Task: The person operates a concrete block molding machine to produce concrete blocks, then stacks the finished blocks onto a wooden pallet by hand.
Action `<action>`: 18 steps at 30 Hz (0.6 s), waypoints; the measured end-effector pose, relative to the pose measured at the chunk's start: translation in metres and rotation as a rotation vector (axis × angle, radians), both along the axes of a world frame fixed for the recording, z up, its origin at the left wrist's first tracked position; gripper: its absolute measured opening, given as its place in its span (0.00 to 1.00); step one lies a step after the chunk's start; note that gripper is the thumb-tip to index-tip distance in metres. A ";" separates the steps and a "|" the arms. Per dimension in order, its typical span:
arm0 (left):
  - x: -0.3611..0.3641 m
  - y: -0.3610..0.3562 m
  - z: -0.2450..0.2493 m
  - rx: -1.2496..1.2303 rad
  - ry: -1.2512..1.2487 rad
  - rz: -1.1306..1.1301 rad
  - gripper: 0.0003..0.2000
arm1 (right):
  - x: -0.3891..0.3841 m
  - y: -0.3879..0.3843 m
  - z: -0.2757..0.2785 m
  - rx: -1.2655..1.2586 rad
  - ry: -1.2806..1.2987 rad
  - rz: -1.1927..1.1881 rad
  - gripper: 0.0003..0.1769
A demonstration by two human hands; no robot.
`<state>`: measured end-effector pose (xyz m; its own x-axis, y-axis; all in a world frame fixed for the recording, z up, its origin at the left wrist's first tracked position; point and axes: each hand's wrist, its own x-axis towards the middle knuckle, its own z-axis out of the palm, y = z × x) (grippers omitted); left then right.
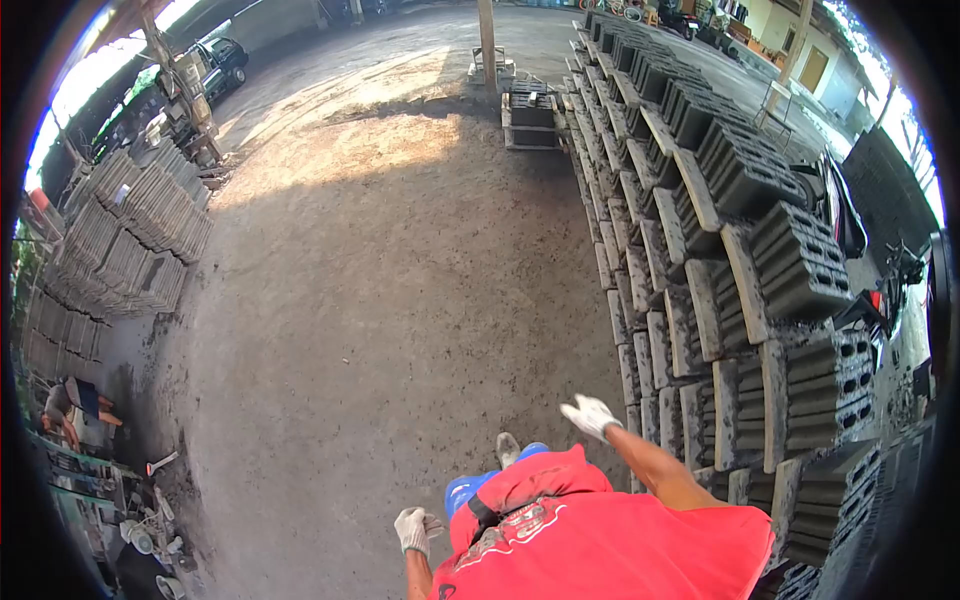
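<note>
My right hand (pixel 591 415), in a white work glove, reaches forward with its fingers stretched and apart, holding nothing. It is beside the tall stack of grey concrete blocks (pixel 800 262) on wooden pallet boards (pixel 744 285), apart from the stack as far as I can see. My left hand (pixel 417 530), also in a white glove, hangs low by my left side. Its fingers are loosely bent, and nothing shows in it. Below me are my red shirt (pixel 600 540), blue trousers (pixel 463 492) and one shoe (pixel 508 449) on the dusty concrete floor (pixel 400 300).
Stacked boards (pixel 120 240) line the left side. A person (pixel 75 408) bends over near machinery (pixel 150 535) at lower left. Ahead are a wooden post (pixel 487 45), a small block stack (pixel 530 118) and a parked vehicle (pixel 222 65). The long block row runs down my right.
</note>
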<state>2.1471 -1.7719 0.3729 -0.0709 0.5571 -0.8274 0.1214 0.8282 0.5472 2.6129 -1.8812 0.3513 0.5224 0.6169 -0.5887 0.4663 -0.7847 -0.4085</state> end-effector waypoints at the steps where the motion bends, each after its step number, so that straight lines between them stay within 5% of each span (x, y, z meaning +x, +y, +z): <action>1: -0.007 0.013 0.002 -0.006 0.002 -0.004 0.12 | 0.005 0.044 0.005 0.060 -0.023 0.046 0.44; 5: -0.019 0.067 -0.012 -0.056 0.018 0.065 0.11 | 0.024 0.218 0.065 0.131 0.000 0.046 0.43; 9: -0.040 0.139 -0.069 -0.015 0.008 0.034 0.08 | 0.015 0.326 0.063 0.241 -0.006 0.064 0.43; 13: -0.102 0.228 -0.130 0.576 0.112 -0.560 0.08 | -0.041 0.375 0.022 0.108 0.045 0.058 0.45; 15: -0.086 0.290 -0.068 -0.037 0.062 0.036 0.09 | -0.077 0.375 0.002 0.023 0.066 0.127 0.46; 18: -0.094 0.384 -0.046 -0.019 -0.023 0.109 0.09 | -0.104 0.384 -0.045 -0.076 0.094 0.162 0.46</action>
